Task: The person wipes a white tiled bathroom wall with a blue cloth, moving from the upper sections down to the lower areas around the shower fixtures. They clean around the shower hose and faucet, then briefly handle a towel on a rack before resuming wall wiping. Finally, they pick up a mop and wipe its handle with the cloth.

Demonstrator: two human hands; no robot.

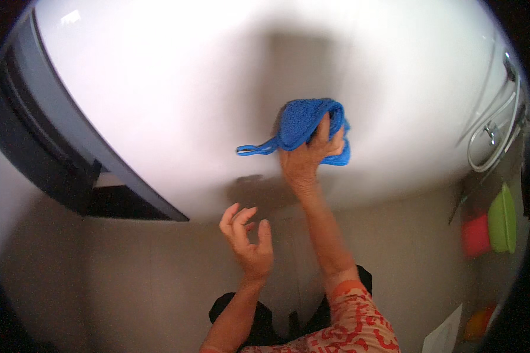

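My right hand (307, 157) is stretched forward and presses a blue cloth (303, 122) flat against a white wall (176, 100). A thin blue loop of the cloth sticks out to the left. The fingers curl over the cloth's lower right part. My left hand (246, 238) hovers lower and nearer to me, in front of the beige tiled part of the wall, fingers spread and slightly curled, holding nothing. My right sleeve is patterned in red and pale colours.
A dark grey frame (53, 147) with a black recess runs diagonally at the left. At the right hang a coiled shower hose with metal fittings (493, 138), a green basin (503, 219) and a red container (476, 235). Beige tiles (147, 276) cover the lower wall.
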